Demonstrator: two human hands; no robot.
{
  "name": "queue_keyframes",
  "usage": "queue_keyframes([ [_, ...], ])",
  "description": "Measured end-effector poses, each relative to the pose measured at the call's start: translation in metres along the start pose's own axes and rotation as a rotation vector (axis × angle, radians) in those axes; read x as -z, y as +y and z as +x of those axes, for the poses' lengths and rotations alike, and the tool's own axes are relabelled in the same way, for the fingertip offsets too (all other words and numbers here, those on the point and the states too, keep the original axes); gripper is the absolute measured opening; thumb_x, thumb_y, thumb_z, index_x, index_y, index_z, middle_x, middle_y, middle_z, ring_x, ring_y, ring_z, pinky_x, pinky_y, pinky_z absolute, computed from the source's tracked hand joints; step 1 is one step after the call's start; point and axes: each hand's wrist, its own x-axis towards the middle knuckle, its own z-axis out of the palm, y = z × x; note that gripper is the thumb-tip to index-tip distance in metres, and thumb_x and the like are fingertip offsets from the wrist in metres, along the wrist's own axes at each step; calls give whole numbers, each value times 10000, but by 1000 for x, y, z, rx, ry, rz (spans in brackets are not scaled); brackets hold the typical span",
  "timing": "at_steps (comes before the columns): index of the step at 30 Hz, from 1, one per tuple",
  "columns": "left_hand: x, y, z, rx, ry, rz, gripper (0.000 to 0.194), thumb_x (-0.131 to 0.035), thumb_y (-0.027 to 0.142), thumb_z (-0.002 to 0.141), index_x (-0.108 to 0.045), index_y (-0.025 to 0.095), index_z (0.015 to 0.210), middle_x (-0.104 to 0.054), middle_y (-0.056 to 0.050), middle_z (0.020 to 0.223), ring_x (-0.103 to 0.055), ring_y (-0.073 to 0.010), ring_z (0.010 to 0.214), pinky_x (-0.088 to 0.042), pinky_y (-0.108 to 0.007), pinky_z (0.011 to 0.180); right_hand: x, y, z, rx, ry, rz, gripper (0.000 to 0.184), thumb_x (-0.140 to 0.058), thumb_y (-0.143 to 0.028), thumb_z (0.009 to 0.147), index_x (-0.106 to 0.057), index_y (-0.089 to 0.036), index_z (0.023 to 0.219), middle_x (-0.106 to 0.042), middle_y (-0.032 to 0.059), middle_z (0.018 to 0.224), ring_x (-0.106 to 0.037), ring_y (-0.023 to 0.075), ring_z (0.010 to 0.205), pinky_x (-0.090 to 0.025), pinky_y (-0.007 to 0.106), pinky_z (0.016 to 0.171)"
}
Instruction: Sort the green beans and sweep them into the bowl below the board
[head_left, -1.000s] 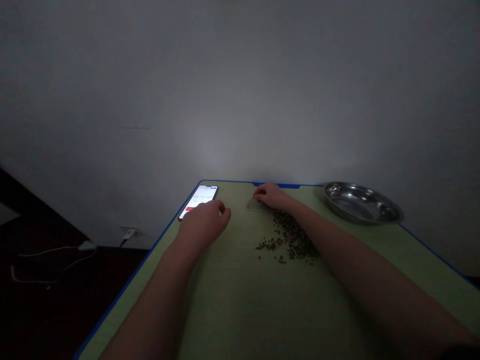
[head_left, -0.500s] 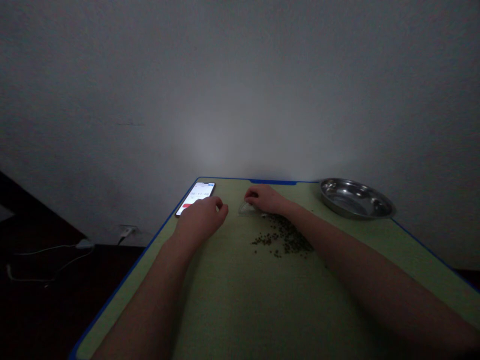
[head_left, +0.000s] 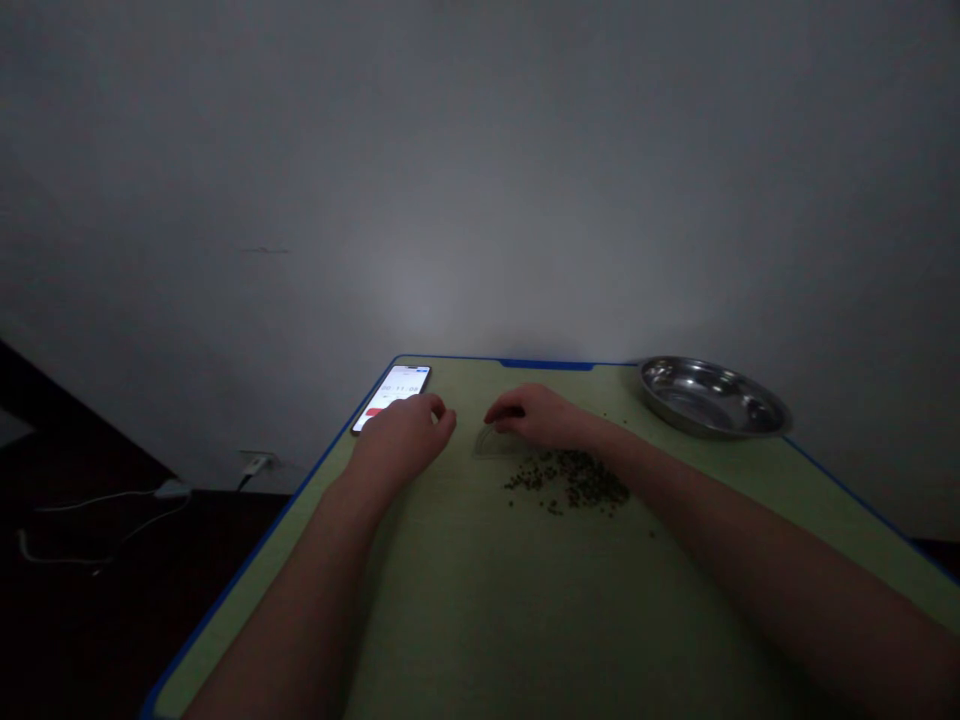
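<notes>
My right hand (head_left: 536,415) pinches a clear plastic protractor (head_left: 487,443) by its curved side, low over the tabletop. The protractor's straight edge faces me, along the far side of a spread of small dark beans or seeds (head_left: 577,485); their exact kind is too dim to tell. Part of the protractor is hidden under my fingers. My left hand (head_left: 401,440) rests on the left of the table with its fingers loosely curled in, and nothing shows in them. It partly covers a lit phone (head_left: 405,380) displaying a timer.
A shallow steel basin (head_left: 712,400) stands at the table's back right. The green table (head_left: 480,610) has a blue rim and meets a pale wall (head_left: 480,180). Down at the left, a plug (head_left: 256,464) and white cables (head_left: 172,489) lie near the dark floor.
My right hand has drawn the protractor toward me, bringing its edge against the far side of the dark pile, which is now more compact. My left hand has stayed by the phone.
</notes>
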Motion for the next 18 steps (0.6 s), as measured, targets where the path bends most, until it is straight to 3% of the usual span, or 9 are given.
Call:
queue_keyframes([
  [9, 3, 1, -1, 21, -39, -2, 358, -392, 423, 862, -679, 217, 920, -712, -90, 959, -647, -244, 867, -462, -331, 707, 22, 12, 20, -95, 165, -76, 151, -596, -120, 837, -709, -155, 930, -719, 63, 919, -631, 164, 854, -470, 289, 798],
  [11, 3, 1, -1, 23, -47, 0, 359, -392, 421, 861, -682, 217, 916, -713, -95, 950, -647, -250, 862, -463, -340, 703, 21, 20, 26, -126, 162, -104, 131, -593, -175, 871, -680, -149, 966, -693, 70, 974, -628, 176, 884, -487, 336, 820],
  [14, 3, 1, -2, 23, -47, -2, 360, -394, 423, 861, -684, 219, 920, -715, -98, 951, -648, -245, 854, -463, -336, 701, 16, 32, 32, -153, 130, -124, 248, -565, -303, 916, -602, -165, 1119, -623, 77, 1129, -620, 195, 941, -519, 402, 810],
  [18, 3, 1, -2, 14, -39, -8, 360, -394, 422, 866, -684, 216, 922, -716, -97, 956, -648, -244, 856, -463, -335, 702, 9, 39, 36, -170, 98, -132, 307, -560, -320, 919, -565, -176, 1190, -589, 87, 1194, -610, 211, 980, -521, 420, 817],
])
